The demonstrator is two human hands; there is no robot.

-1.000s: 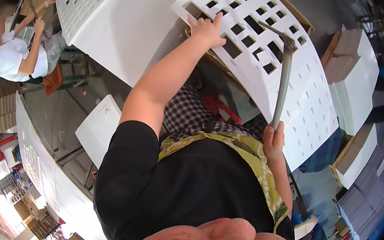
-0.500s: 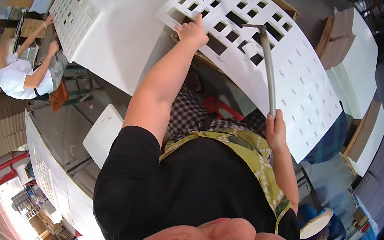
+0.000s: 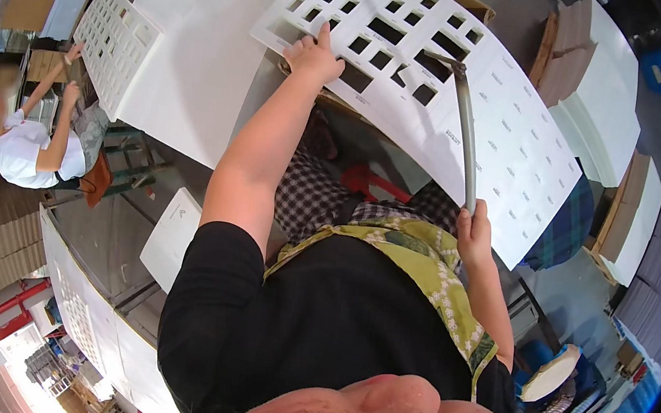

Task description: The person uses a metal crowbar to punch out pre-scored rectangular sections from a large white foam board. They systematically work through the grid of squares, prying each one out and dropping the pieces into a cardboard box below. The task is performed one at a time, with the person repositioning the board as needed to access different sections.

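Observation:
A large white cardboard sheet [image 3: 489, 157] printed with small marks lies before me, with rows of rectangular holes cut through its left part. My left hand [image 3: 315, 56] rests on its near left edge, index finger stretched out beside the holes and thumb apart; the other fingers are partly hidden. My right hand [image 3: 475, 231] is closed round the lower end of a long-handled metal hammer [image 3: 468, 129]. The hammer's head is over the larger holes near the middle of the sheet. Through the gaps, dark space shows beneath.
To the left stands a wide white tabletop [image 3: 202, 36]; past it a co-worker [image 3: 36, 140] holds another perforated white sheet [image 3: 112, 49]. Stacks of white board [image 3: 608, 93] stand at the right. A white stool-like panel [image 3: 172, 239] is by my left elbow.
The hammer's head has shifted slightly to the right over the sheet. A white piece in a hole near the hammer now shows less. The whole view has moved a little.

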